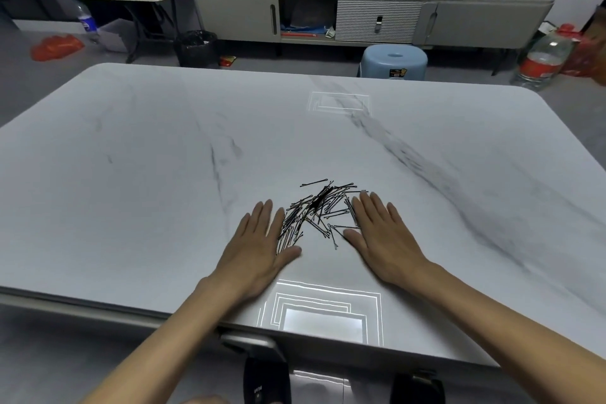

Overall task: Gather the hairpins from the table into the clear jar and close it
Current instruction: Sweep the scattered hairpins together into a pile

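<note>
A loose heap of thin black hairpins (319, 210) lies on the white marble table (164, 157), a little in from its near edge. My left hand (259, 246) rests flat on the table at the heap's left side, fingers together, its edge touching the pins. My right hand (382, 236) lies flat on the heap's right side, fingers slightly spread, also touching pins. Neither hand holds anything. No clear jar shows in the view.
Beyond the table's far edge stand a blue plastic stool (395, 61), a black bin (196, 47) and a long grey cabinet (370, 15) loaded with snacks and bottles. A large water bottle (542, 61) stands at far right. Dark objects sit below the near table edge.
</note>
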### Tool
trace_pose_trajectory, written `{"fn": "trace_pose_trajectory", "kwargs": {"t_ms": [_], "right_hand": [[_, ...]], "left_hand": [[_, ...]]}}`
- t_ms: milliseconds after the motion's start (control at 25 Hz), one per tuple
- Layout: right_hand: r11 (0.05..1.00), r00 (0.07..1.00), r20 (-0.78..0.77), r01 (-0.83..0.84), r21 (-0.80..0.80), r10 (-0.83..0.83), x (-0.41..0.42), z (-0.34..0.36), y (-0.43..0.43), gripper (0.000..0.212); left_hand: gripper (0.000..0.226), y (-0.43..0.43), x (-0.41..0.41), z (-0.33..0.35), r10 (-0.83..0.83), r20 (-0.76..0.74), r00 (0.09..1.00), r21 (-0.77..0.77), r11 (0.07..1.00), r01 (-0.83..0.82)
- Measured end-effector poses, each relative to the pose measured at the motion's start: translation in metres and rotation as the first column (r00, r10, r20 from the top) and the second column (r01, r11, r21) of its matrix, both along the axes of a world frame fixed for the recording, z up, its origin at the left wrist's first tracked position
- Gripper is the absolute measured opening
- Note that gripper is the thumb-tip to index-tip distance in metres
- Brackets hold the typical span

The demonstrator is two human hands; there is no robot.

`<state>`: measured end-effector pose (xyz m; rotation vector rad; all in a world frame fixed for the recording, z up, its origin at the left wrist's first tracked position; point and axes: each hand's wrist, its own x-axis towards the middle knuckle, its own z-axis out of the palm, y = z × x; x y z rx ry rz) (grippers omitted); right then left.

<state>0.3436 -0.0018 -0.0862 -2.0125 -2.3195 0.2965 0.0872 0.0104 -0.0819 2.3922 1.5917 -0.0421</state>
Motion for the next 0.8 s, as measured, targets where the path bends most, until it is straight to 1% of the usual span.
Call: {"fn": "trace_pose_trajectory", "kwargs": {"t_ms": [80,120,200,240,280,320,400,480,560,600,680,800], "right_hand": [[0.999,0.999,0.025,-0.028,0.020,0.028,-0.012,-0.003,0.001,0.099],[0.999,0.999,0.019,-0.031,0.022,0.031,-0.013,-0.002,0.001,0.095],[0.998,0.999,-0.054,0.006,0.063,-0.003,-0.010,0.001,0.009,0.074],[0.995,0.992,-0.118,0.045,0.086,-0.034,-0.008,0.004,0.020,0.065],[0.993,0.981,-0.183,0.080,0.082,-0.064,-0.005,0.008,0.034,0.061],[0.994,0.973,-0.214,0.098,0.049,-0.085,-0.004,0.010,0.048,0.060],[0.998,0.986,-0.155,0.062,-0.012,-0.063,-0.008,0.010,0.069,0.059],[1.000,0.994,-0.112,-0.013,-0.025,0.010,-0.015,0.007,0.072,0.056],[0.998,0.982,-0.181,-0.066,-0.018,0.062,-0.013,0.007,0.062,0.053],[0.998,0.970,-0.234,-0.066,-0.015,0.061,-0.010,0.008,0.054,0.052],[1.000,0.945,-0.327,0.010,0.014,-0.005,0.003,0.016,0.037,0.052],[0.991,0.926,-0.362,0.127,0.039,-0.104,0.030,0.040,0.005,0.040]], "left_hand": [[0.104,0.005,0.011,-0.001,0.005,-0.002,1.000,0.036,0.999,-0.005],[0.103,0.009,0.016,-0.002,-0.004,-0.012,1.000,0.062,0.998,0.005],[0.101,0.014,0.025,-0.006,-0.012,-0.014,1.000,0.081,0.997,0.013],[0.100,0.017,0.029,-0.007,-0.005,-0.004,1.000,0.080,0.997,0.005],[0.099,0.020,0.032,-0.008,0.003,0.011,1.000,0.075,0.997,-0.004],[0.099,0.023,0.036,-0.008,0.009,0.023,1.000,0.068,0.998,-0.011],[0.097,0.029,0.041,-0.007,0.014,0.033,0.999,0.052,0.998,-0.016],[0.090,0.033,0.043,-0.004,0.013,0.048,0.999,0.011,1.000,-0.013],[0.084,0.035,0.044,0.000,0.032,0.103,0.994,-0.037,0.999,-0.028],[0.081,0.035,0.045,0.003,0.049,0.143,0.989,-0.050,0.998,-0.042],[0.076,0.033,0.052,0.014,0.061,0.207,0.976,-0.034,0.998,-0.055],[0.064,0.020,0.077,0.039,0.001,0.272,0.962,0.013,1.000,-0.005]]}}
